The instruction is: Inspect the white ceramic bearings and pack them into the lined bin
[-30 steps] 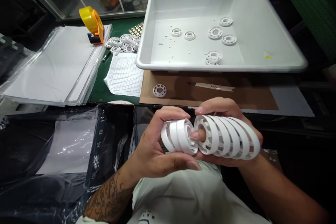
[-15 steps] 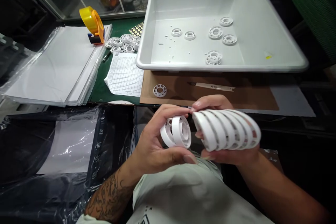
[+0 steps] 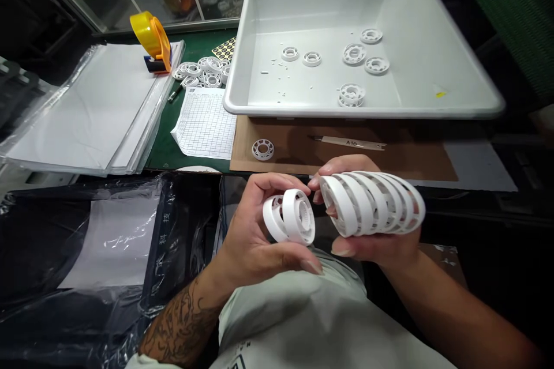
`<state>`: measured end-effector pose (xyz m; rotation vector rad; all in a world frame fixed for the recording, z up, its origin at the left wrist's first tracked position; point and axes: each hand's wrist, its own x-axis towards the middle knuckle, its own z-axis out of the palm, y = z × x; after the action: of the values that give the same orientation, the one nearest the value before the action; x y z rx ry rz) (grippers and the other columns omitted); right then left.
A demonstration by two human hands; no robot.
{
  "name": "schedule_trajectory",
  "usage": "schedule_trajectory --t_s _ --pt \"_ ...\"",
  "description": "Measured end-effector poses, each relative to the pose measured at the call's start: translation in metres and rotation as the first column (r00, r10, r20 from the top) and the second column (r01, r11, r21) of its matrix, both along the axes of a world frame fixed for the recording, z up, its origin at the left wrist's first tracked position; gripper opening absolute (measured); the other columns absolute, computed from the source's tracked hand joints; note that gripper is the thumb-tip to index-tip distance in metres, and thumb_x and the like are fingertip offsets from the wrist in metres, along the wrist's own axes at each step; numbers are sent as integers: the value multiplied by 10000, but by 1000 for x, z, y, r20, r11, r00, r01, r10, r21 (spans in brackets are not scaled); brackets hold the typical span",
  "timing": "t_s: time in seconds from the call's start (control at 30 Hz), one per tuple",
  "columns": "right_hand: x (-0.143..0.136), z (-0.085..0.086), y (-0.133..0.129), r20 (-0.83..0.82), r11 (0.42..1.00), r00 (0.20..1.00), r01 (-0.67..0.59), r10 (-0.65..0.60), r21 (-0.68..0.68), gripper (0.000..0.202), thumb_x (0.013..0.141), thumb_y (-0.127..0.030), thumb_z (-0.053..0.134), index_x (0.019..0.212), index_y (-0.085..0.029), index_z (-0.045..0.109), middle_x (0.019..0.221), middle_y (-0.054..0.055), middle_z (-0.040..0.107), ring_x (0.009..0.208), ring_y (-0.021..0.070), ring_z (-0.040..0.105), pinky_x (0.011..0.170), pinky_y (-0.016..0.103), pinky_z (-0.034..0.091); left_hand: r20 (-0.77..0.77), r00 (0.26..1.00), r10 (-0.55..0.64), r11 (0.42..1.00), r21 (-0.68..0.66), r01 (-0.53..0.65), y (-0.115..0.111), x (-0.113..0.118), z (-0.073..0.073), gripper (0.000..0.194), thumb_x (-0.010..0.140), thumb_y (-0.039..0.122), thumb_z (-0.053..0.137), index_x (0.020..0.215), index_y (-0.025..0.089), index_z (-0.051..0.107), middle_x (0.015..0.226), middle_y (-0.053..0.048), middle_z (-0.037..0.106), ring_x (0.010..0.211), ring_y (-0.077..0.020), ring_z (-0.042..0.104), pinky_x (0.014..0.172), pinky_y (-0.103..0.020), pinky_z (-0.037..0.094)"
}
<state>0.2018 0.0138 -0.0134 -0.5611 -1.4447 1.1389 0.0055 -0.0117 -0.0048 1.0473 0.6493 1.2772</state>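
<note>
Two white rings (image 3: 292,218) sit just in front of the person's shirt (image 3: 298,323), tilted on edge side by side, with the toothed inside of one showing. The left hand (image 3: 253,245) has them pinched, thumb below and fingers above. Just to their right, a longer row of white rings (image 3: 366,204) leans in a slanted line, cradled by the right hand (image 3: 385,248), its thumb underneath and fingers round the far side. A narrow gap parts the two sets, though the hands nearly meet at the fingertips.

Beyond them, on a brown board (image 3: 294,158), a single ring (image 3: 262,149) lies flat at the left, and a slim pale tool (image 3: 352,143) marked A16 lies farther right. The big white tray (image 3: 320,92) stands on the far side, with a few rings (image 3: 377,66), small white crumbs and a yellow scrap (image 3: 440,94) inside. Left of the tray are a heap of rings (image 3: 212,79) and a gridded paper (image 3: 205,127); farther left, a yellow tape roll in its dispenser (image 3: 162,52) sits on stacked white sheets (image 3: 82,104). Dark plastic (image 3: 43,323) fills the near left.
</note>
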Motion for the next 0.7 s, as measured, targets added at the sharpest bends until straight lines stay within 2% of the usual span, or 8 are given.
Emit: schedule_trajectory --t_s 0.17,0.3,0.43,0.53,0.63,0.7 --pt "-1 -2 2 3 999 999 45 -45 -1 427 778 -462 1024 1042 -204 809 1222 117 668 911 265 711 743 357 668 -87 994 72 996 54 -67 3 -2 -2 699 558 510 1040 1111 263 691 1218 -36 678 1107 -211 657 919 -290 560" --pt "-1 -2 1 16 998 1000 -9 10 -59 600 750 -435 1050 1232 -221 765 1237 114 666 965 271 728 803 345 680 -97 991 94 993 74 -87 5 -2 -4 730 509 521 1046 1113 276 719 1266 -32 630 1172 -218 626 1001 -305 529" --pt "-7 -3 -1 14 994 995 -101 102 -41 649 803 -346 1021 1359 -273 694 1193 85 695 1070 306 744 904 388 691 -85 994 64 996 67 -59 6 -2 -7 728 495 469 1058 1126 300 737 1300 -24 614 1261 -236 611 1110 -342 490" --pt "-10 -5 -3 -12 997 997 -70 70 -13 693 755 -266 1045 1360 -270 707 1216 66 674 1070 278 742 920 343 687 -108 993 38 998 45 -33 5 -3 -10 738 485 474 1057 1137 308 753 1345 -31 615 1327 -254 587 1149 -345 469" --pt "-9 -5 -2 -60 997 998 -24 20 -67 628 721 -277 1059 1271 -242 759 1189 66 671 1035 269 739 870 312 693 -107 993 46 998 45 -41 3 -4 -9 819 474 485 1057 1211 322 741 1385 -34 623 1291 -250 622 1107 -323 512" --pt "-6 -5 1 -104 993 995 -24 12 -117 572 741 -334 1050 1237 -242 780 1187 67 673 1014 267 744 837 302 701 -83 997 12 1000 13 -11 1 -4 -7 885 510 491 1044 1307 345 688 1439 -45 613 1069 -206 722 940 -300 600"
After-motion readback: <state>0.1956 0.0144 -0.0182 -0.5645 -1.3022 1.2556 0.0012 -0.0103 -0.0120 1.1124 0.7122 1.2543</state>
